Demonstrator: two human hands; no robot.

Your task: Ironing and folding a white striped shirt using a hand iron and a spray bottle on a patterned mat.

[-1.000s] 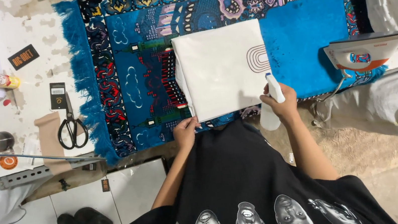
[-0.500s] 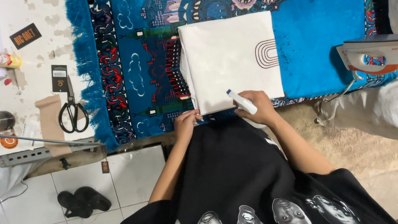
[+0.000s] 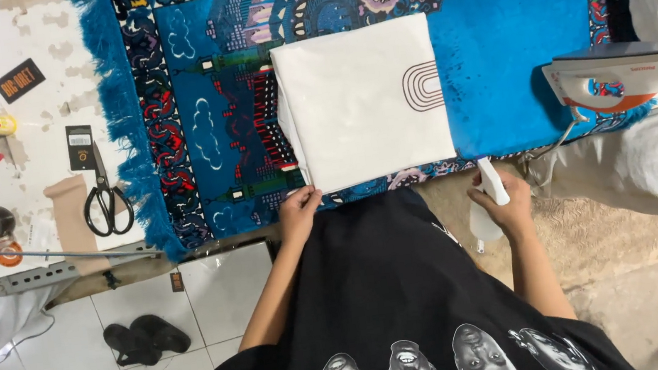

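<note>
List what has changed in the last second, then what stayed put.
The right hand, still gripping the white spray bottle, swung it in over the folded white fabric, then drew it back off to the blue rug's near edge. The left hand stayed at the fabric's near corner. Fabric, iron and black scissors kept their places.

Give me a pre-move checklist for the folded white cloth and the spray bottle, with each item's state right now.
1. Left hand on the near corner of the folded white cloth: ok.
2. Right hand gripping the white spray bottle: ok.
3. Bottle over the cloth: not ok, it is off the near edge.
4. Cloth flat on the blue rug: ok.
5. Iron clear of the cloth: ok.
6. Iron hot: cannot tell.
</note>
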